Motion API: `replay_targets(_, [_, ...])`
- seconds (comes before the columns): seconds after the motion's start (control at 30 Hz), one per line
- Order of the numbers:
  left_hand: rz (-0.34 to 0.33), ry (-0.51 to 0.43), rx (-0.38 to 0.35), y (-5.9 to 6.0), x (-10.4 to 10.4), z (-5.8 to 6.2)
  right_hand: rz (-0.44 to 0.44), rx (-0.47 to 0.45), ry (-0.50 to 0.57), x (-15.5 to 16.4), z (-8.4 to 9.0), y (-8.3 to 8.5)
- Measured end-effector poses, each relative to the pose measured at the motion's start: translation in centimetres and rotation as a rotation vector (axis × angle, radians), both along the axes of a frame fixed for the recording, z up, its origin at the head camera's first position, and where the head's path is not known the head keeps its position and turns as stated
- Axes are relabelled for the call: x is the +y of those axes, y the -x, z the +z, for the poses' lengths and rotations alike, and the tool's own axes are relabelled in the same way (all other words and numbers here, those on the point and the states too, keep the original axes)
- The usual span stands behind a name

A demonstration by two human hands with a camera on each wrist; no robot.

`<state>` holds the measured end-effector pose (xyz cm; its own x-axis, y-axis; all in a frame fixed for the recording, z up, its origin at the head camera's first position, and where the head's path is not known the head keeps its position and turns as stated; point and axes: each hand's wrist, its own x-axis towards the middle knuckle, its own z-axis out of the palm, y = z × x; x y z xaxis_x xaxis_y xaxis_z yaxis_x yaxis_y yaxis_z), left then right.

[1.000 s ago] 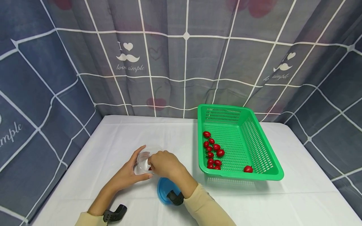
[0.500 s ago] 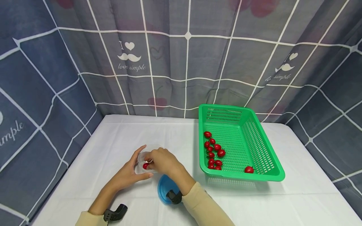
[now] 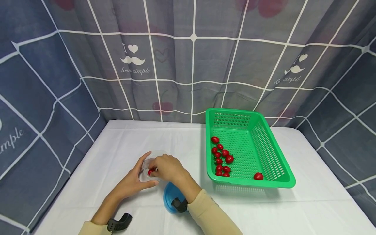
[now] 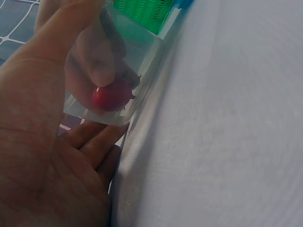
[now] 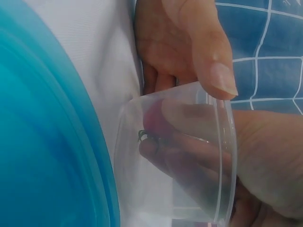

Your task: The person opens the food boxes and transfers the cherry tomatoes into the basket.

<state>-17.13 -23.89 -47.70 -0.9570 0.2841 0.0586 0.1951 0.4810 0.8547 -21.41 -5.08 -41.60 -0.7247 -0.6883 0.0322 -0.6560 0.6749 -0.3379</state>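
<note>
A clear plastic container point(image 3: 147, 167) lies tilted on its side on the white table, and my left hand point(image 3: 135, 178) grips it with the thumb over its rim point(image 5: 210, 52). The fingers of my right hand point(image 3: 161, 167) reach into its mouth and pinch a red cherry tomato point(image 3: 150, 172) against the inner wall. In the left wrist view, a right fingertip point(image 4: 97, 59) sits on top of the tomato point(image 4: 111, 97) behind the clear wall point(image 4: 135, 52). In the right wrist view, the tomato point(image 5: 154, 120) shows dimly through the container point(image 5: 189, 189).
A blue round lid point(image 3: 169, 196) lies on the table under my right forearm, filling the left of the right wrist view point(image 5: 42, 142). A green slotted basket point(image 3: 276, 153) at the right holds several cherry tomatoes point(image 3: 221, 156), one apart point(image 3: 258, 176). Patterned curtains wall in the table.
The tomato, hidden by my right hand a second ago, now shows inside the container. My right hand has shifted slightly left into the container's mouth. The left hand has stayed put.
</note>
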Motion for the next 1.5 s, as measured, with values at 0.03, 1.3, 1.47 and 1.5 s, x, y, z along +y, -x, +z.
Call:
replay_targets(0.03, [-0.001, -0.001, 0.000, 0.0, 0.0, 0.0, -0.001, -0.003, 0.003, 0.0, 0.0, 0.0])
replay_targets(1.3, [0.041, 0.046, -0.029, 0.1, 0.1, 0.1, -0.026, 0.080, 0.264, 5.3, 6.8, -1.6])
replay_targets(1.47, [0.042, 0.046, -0.016, 0.2, 0.0, -0.1, -0.047, 0.099, 0.315, 6.8, 7.8, -1.8])
replay_targets(1.5, [0.041, 0.044, -0.015, 0.2, 0.0, -0.2, -0.051, 0.104, 0.329, 7.1, 8.0, -1.9])
